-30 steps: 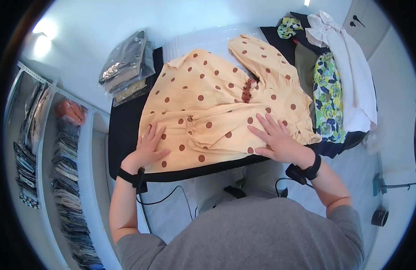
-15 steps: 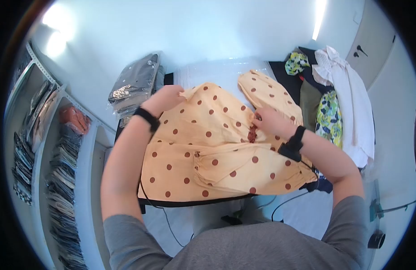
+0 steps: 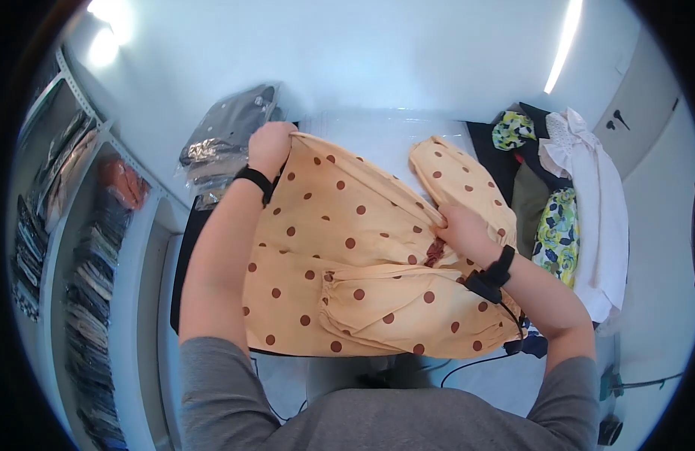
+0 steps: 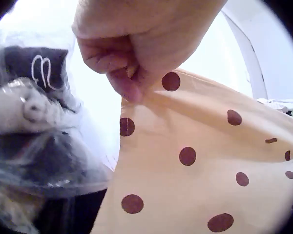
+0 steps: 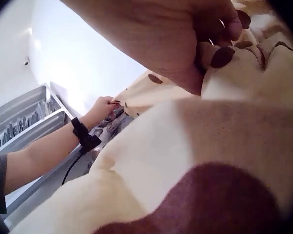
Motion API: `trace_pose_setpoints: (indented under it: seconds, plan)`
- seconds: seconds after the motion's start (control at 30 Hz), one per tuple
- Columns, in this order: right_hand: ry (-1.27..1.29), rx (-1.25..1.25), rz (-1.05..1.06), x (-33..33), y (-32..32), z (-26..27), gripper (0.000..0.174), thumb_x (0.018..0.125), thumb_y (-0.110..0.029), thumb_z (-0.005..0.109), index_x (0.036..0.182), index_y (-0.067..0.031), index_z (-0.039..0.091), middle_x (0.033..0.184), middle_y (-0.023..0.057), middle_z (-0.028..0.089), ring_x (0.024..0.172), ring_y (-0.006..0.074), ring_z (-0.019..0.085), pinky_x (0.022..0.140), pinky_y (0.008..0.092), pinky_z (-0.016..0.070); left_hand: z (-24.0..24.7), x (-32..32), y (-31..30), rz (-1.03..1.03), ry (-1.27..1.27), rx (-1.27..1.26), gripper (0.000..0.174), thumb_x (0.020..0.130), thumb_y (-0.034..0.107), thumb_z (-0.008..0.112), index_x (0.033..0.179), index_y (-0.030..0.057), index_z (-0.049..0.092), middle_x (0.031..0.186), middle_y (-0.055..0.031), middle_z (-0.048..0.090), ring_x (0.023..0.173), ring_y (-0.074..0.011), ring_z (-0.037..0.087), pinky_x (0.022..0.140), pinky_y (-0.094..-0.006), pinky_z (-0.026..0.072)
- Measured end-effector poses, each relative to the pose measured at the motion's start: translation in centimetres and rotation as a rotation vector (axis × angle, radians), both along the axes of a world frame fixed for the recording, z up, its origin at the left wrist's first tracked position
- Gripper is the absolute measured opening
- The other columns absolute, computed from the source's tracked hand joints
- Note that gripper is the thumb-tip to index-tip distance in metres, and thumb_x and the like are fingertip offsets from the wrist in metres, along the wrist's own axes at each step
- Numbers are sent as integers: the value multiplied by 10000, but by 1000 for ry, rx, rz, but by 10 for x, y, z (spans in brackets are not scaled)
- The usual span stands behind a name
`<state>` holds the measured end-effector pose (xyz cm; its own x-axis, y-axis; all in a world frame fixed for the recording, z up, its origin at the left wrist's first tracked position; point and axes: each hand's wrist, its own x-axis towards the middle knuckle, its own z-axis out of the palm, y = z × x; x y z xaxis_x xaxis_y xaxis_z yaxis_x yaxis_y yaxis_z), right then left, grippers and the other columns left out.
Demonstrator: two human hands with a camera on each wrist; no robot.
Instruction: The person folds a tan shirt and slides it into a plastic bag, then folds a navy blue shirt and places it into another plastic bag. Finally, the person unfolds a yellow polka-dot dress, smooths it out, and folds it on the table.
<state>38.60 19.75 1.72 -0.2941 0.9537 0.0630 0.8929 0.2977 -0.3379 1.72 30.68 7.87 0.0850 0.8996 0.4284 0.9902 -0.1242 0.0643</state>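
Note:
A cream garment with brown dots [image 3: 351,218] covers much of the black table, its upper edge raised between both hands. The left hand [image 3: 271,146] pinches its far left corner; in the left wrist view that hand [image 4: 132,48] has thumb and fingertips closed on the garment [image 4: 185,136], which hangs below. The right hand [image 3: 466,234] pinches the edge near the dark red gathered trim [image 3: 435,253]. In the right wrist view the right hand [image 5: 185,39] is curled at the cloth [image 5: 151,141], part of its fingers hidden. One sleeve [image 3: 464,180] lies at the far right, another across the front.
Bagged clothes [image 3: 231,135] are piled at the table's back left. White [image 3: 599,218] and floral clothes [image 3: 559,233] lie at the right. A clear plastic sheet [image 3: 377,128] lies at the back. Shelves of folded clothes [image 3: 99,286] stand at the left; a cable hangs from the right wrist.
Both hands left their flat position on the garment and moved to its far edge. They now pinch it, and that edge is lifted and stretched between them. The head view has shifted.

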Motion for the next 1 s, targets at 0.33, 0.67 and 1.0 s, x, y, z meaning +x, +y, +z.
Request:
trace_pose_setpoints:
  seconds: [0.33, 0.67, 1.0]
  plan:
    - [98, 136, 483, 3, -15, 18, 323, 713, 1, 631, 1023, -86, 595, 861, 121, 537, 834, 307, 531, 727, 391, 433, -20, -40, -74, -558, 234, 263, 111, 754, 75, 529, 813, 90, 622, 899, -27, 564, 869, -232, 518, 770, -343, 440]
    - [4, 146, 668, 11, -19, 5, 511, 723, 37, 604, 1179, -193, 606, 926, 86, 556, 858, 280, 536, 757, 366, 448, -66, -67, -97, -302, 274, -118, 263, 756, 82, 566, 977, 148, 695, 866, -23, 527, 881, -206, 510, 785, -339, 444]
    - [-194, 116, 534, 20, -23, 6, 421, 772, -29, 598, 1157, -199, 596, 862, 102, 543, 812, 288, 570, 741, 387, 459, -97, -75, -75, -75, -85, -362, 366, 824, 253, 582, 1038, -40, 624, 1123, -194, 584, 1036, -329, 542, 902, -380, 439]
